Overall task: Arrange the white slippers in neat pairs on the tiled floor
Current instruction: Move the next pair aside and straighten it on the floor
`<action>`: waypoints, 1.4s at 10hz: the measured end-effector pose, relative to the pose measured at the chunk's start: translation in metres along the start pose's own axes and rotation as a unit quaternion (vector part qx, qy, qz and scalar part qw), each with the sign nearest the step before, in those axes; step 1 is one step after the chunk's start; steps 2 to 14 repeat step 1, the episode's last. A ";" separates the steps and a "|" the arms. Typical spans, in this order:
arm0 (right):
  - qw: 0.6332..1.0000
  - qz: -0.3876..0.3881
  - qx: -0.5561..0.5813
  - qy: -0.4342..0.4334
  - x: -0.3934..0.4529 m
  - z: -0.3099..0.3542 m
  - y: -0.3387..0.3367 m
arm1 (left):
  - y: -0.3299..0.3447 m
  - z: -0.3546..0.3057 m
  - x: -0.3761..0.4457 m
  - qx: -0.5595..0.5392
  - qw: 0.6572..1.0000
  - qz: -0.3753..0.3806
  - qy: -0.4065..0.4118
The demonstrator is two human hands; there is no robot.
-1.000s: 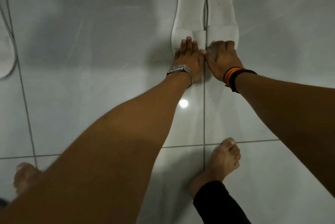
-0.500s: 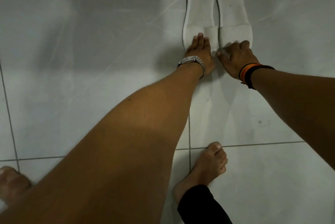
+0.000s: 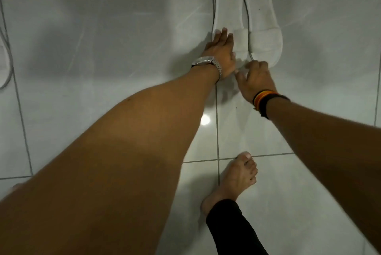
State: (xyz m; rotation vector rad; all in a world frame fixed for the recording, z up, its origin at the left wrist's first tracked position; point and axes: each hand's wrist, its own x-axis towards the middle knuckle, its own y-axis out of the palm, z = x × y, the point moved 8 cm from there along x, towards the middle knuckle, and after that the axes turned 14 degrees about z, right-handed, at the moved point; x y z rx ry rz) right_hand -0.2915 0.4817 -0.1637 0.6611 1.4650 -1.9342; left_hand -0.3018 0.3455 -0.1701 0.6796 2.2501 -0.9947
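Both hands (image 3: 221,52) at paired slippers (image 3: 246,19)

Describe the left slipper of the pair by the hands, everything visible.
The left slipper is white, soft and cloth-like, with a flat rounded sole and a wide band over the toe end. It lies flat on the tiled floor, toe end toward the person, close beside the right slipper and roughly parallel to it. The left hand rests flat on its band and outer edge, covering part of the toe.

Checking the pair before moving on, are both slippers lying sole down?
Yes. Both slippers lie flat, straps up, insoles showing.
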 end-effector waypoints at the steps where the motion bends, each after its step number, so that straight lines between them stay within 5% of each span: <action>1: 0.997 0.009 0.074 -0.015 -0.033 0.003 0.027 | -0.009 0.011 -0.023 0.040 0.995 -0.091 0.014; 14: 0.997 0.009 0.074 -0.015 -0.033 0.003 0.027 | -0.009 0.011 -0.023 0.040 0.995 -0.091 0.014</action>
